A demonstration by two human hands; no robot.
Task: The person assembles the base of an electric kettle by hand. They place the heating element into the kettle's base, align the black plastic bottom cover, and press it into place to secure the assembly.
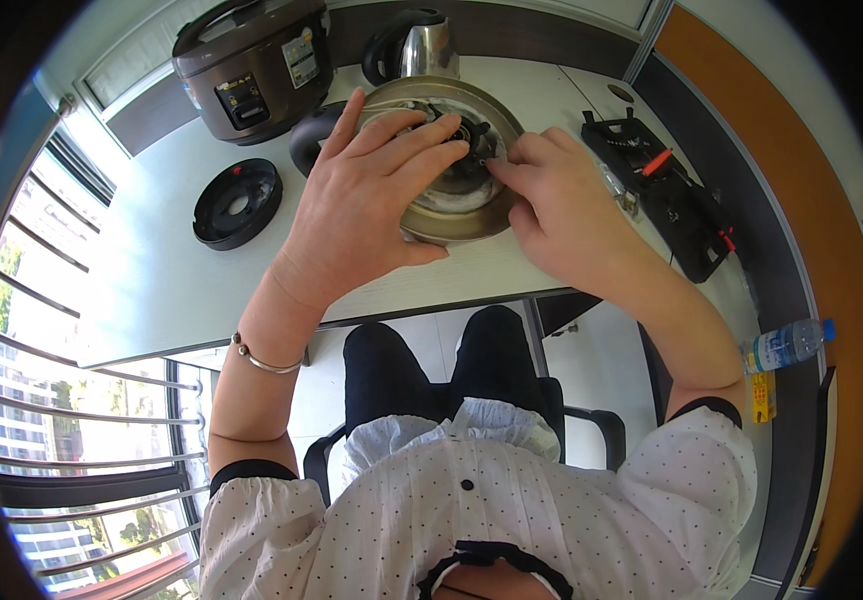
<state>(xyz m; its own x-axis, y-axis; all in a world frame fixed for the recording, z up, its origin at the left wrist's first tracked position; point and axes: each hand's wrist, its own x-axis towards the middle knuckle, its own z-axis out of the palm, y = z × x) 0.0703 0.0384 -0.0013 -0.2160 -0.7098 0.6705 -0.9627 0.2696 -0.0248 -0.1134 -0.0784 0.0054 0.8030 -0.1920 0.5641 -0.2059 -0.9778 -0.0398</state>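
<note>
Silver metal makes the round pot with the black side handle (471, 226), which is under both hands at the white table (171, 300). I see the left hand (366, 185) spread wide over it, hiding part of its black middle. The right hand (561, 205) has bent fingers at that middle; I cannot tell if they hold anything. The shiny brown cooker (261, 80) is cut off on top. Its pale label, and the one on the clear blue-capped plastic bottle (796, 343), look too small to read.
</note>
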